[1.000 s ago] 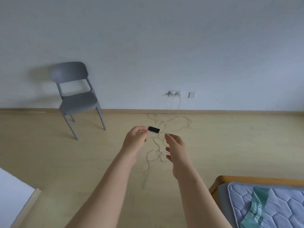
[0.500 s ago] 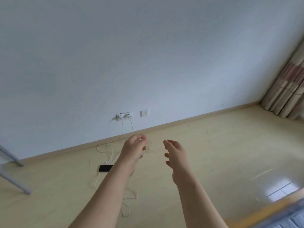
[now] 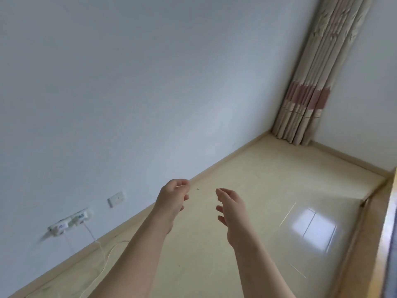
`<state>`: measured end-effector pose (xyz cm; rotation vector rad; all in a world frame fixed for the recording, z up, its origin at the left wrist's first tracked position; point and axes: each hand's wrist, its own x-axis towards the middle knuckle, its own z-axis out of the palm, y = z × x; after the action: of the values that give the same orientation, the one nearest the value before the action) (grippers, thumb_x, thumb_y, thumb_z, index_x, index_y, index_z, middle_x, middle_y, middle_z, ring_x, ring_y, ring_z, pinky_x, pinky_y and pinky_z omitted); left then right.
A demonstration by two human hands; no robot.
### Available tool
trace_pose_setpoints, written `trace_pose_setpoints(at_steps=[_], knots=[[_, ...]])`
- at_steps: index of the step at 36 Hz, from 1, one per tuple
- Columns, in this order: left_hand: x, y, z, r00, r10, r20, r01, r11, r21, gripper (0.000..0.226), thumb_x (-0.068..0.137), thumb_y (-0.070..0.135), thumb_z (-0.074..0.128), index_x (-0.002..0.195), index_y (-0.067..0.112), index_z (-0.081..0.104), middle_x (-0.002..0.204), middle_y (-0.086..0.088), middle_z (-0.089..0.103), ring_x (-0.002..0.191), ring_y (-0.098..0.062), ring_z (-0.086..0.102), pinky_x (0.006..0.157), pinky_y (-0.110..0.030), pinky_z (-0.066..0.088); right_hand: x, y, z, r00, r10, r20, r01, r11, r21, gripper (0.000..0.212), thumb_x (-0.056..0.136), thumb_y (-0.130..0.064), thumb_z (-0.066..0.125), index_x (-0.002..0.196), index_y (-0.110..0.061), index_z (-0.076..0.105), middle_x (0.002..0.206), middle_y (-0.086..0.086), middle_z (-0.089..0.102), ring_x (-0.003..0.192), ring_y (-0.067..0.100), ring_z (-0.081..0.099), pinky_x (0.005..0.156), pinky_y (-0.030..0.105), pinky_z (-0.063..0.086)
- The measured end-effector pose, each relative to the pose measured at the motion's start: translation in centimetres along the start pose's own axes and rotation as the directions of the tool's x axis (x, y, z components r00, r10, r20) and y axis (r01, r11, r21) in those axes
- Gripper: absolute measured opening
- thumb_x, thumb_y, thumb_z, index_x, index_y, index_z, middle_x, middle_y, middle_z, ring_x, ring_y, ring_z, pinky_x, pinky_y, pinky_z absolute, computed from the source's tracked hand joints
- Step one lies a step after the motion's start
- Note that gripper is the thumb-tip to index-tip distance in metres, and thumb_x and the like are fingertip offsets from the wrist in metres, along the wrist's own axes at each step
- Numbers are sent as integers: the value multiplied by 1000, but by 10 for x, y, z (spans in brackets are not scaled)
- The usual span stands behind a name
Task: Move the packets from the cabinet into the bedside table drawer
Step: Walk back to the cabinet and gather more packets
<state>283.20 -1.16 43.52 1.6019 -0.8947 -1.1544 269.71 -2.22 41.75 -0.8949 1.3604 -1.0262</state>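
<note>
Two bare forearms stretched fwd above the floor [image 3: 268, 190], palms roughly facing each other, hands apart. L hand [image 3: 173, 196]: grip slack, fingers loosely curled inward w/ thumb close to the fingertips, nothing held. R hand [image 3: 233, 208]: grip released, fingers relaxed & only slightly bent, thumb uppermost, nothing held. Packets: in neither hand; whereabouts can't tell from this view. Floor pale yellowish, smooth, glossy, w/ a bright rectangular patch of glare at right. Tiny dark speck [image 3: 197, 189] on the floor between the hands, near the wall's foot. Wall [image 3: 150, 82] white, matte, plain. Skirting [image 3: 225, 160] thin, flat, same pale tone as the floor, along the wall's foot. Low on the wall at left, a flat rectangular white switch plate [image 3: 116, 199]; below-left of it, white plugs [image 3: 71, 221] side by side, blurred. Thin white cable [image 3: 101, 252] drooping from the plugs, looping loosely over the floor. In the far corner, a curtain [image 3: 311, 82]: pleated fabric, beige w/ faint pattern, dusky-pink band across, hem down at floor level. At the right edge, a bed frame [image 3: 384, 233]: light-brown wood, smooth, blurred.
</note>
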Motion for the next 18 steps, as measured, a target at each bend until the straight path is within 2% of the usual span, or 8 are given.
trace_pose_setpoints(at_steps=[4,7,12,15,18], knots=[[84,37,37,984,71,162,-91,989,118,12,96,21,47,103,23,57,95,8,56,91,-9,55,86,-29,45,79,-34,-2,994,-3,-109,5,1000,13,29,95,-29,50,123,-19,52,116,-4,53,117,19,50,94,33,40],[138,52,73,973,30,230,-65,987,147,9,96,22,49,97,25,57,95,6,56,97,-15,57,89,-32,46,126,-47,-17,982,32,-188,-22,998,53,30,95,-29,51,123,-19,52,116,-4,52,117,19,51,94,33,40],[215,67,156,928,-47,370,-31,979,201,9,95,20,51,94,26,58,93,4,57,99,-18,58,90,-36,47,205,-59,-68,933,89,-348,-43,990,137,23,95,-27,51,116,-19,54,107,-6,54,113,20,53,92,33,42],[263,80,213,904,-43,425,-52,977,209,10,95,19,51,92,26,58,94,4,58,96,-16,57,86,-34,46,261,-70,-104,913,100,-395,-33,984,174,20,95,-26,51,114,-19,54,98,-11,53,106,19,54,85,30,40],[311,100,275,893,-29,449,-72,976,204,10,95,18,51,91,25,57,94,2,58,94,-17,57,82,-33,45,321,-90,-144,901,95,-423,-19,984,179,15,95,-27,51,109,-21,53,97,-13,52,109,19,53,84,30,39]])
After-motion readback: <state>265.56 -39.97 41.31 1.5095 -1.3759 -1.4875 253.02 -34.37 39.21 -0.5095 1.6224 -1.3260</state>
